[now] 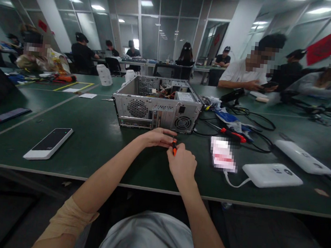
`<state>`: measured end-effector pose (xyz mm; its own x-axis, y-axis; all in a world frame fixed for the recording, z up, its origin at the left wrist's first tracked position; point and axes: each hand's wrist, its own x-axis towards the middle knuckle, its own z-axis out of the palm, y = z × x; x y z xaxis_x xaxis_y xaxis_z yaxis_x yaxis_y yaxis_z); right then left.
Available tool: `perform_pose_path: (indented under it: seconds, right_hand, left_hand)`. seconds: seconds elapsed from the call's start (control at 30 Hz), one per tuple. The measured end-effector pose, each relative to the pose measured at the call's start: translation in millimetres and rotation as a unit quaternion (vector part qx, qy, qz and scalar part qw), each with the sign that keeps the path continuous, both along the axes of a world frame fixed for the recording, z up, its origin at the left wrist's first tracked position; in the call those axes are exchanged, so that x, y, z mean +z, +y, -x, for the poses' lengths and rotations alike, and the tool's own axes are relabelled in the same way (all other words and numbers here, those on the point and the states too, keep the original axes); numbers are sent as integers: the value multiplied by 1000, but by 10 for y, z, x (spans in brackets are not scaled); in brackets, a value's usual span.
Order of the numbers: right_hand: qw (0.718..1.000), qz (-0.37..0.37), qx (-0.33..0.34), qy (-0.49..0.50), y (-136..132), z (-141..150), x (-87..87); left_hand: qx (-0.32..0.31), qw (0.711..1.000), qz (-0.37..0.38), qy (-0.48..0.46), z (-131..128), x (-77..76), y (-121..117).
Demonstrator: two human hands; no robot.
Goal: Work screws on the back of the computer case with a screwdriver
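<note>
My right hand (183,162) is closed around the red-and-black handle of a screwdriver (175,147), which points away from me. My left hand (158,137) meets it from the left, its fingers and thumb closed about the front end of the screwdriver. Whether a small part is also between those fingers I cannot tell. Just beyond both hands is an open metal computer case (166,114), its rear panel facing me with a round vent, slots and a fan grille. Wires and a power supply show inside through the open top.
Right of the case lie a second screwdriver (231,134), blue-and-white gloves (236,121) and black cables (260,116). Nearer are a phone (223,155) cabled to a white power bank (271,175) and another white device (302,157). A white handheld device (49,144) lies left. People sit around.
</note>
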<state>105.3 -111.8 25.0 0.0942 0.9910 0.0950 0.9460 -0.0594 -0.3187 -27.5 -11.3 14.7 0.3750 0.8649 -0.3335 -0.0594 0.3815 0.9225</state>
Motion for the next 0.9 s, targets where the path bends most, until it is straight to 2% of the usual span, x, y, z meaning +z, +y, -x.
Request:
perform_pose_path:
  seconds: [0.1, 0.27, 0.43, 0.6, 0.77, 0.9]
  right_hand:
    - [1000, -3, 5, -17, 14, 28, -5]
    - [1000, -3, 8, -23, 19, 37, -47]
    - [998, -57, 29, 14, -16, 31, -98]
    - [999, -24, 23, 21, -16, 44, -46]
    - [1000, 0, 14, 23, -22, 51, 6]
    - [1000, 6, 18, 19, -8, 62, -5]
  left_hand:
    - [-3, 1000, -13, 11, -3, -18, 5]
    - [30, 997, -35, 61, -63, 11, -7]
    - [53, 991, -50, 109, -116, 23, -14]
    - [47, 985, -77, 145, -90, 18, -11]
    - [-4, 995, -56, 84, 21, 34, -17]
    - [-8, 999, -40, 27, 48, 25, -25]
